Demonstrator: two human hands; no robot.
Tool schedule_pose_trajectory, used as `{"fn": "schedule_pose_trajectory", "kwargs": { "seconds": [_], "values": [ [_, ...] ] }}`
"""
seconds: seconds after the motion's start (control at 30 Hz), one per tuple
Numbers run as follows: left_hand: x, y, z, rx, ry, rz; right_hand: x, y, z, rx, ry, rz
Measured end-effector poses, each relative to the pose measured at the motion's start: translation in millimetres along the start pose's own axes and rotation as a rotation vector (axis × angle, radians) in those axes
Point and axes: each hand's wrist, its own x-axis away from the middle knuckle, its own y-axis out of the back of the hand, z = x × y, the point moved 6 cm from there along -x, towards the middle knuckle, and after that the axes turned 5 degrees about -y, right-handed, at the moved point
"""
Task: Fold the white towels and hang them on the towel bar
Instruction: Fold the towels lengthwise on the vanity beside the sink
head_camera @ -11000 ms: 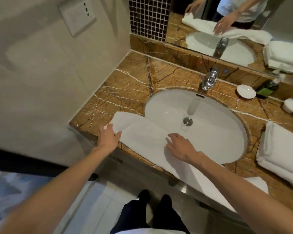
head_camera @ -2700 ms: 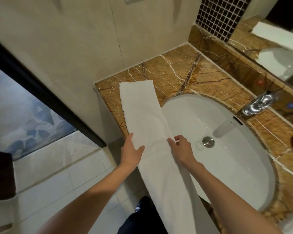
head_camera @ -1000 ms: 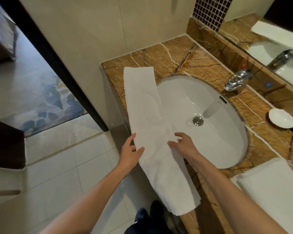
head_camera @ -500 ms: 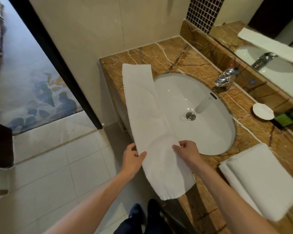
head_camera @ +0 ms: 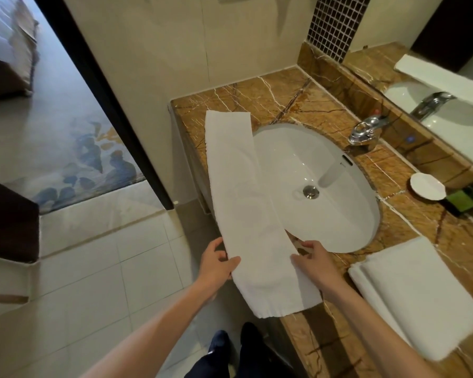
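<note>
- The long white cloth towel [head_camera: 246, 203], folded into a narrow strip, lies along the front edge of the brown veined marble surface [head_camera: 271, 96]. Its far end is at 12 o'clock and its near end overhangs at 6 o'clock. The flat support probably keeps the creases straight.
- The left hand [head_camera: 216, 264] pinches the strip's 9 o'clock edge and the right hand [head_camera: 316, 264] its 3 o'clock edge. Each grip grasps towel, thumb on top, likely ready to fold the near end over.
- The white oval basin [head_camera: 325, 186] at 2 o'clock undercuts the strip's side, so cloth could sag there.
- A folded white towel stack [head_camera: 415, 293] sits apart at 4 o'clock, and a chrome tap [head_camera: 366, 129] at 1 o'clock. No towel bar shows.
</note>
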Motion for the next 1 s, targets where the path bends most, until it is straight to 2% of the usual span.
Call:
{"fn": "schedule_pose_trajectory", "kwargs": {
  "seconds": [0.13,0.27,0.4,0.47,0.6,0.83,1.0],
  "values": [
    [6.1,-1.2,-0.7,-0.18,-0.102,0.006,15.7,8.3,-2.0,0.198,0.142,-0.06],
    [16.4,-15.7,1.5,-0.556,-0.29,0.121,29.9,3.8,5.8,0.315,0.372,-0.159],
    [16.0,-40.2,17.0,-1.201,-0.465,0.214,28.5,-1.8,-2.7,0.356,0.372,-0.185],
    [14.6,-53.2,22.3,-1.406,-0.53,0.256,27.9,-2.6,-10.3,0.339,0.335,-0.192],
    [9.6,-73.7,37.4,-1.505,-0.58,0.375,33.0,-3.2,-27.9,0.377,0.257,-0.184],
    [5.7,-84.8,36.6,-1.556,-0.605,0.379,43.3,2.5,-50.8,0.361,0.188,-0.12],
    [6.5,-100.3,32.8,-1.582,-0.623,0.375,35.1,21.5,-56.6,0.402,0.16,-0.217]
  ]
}}
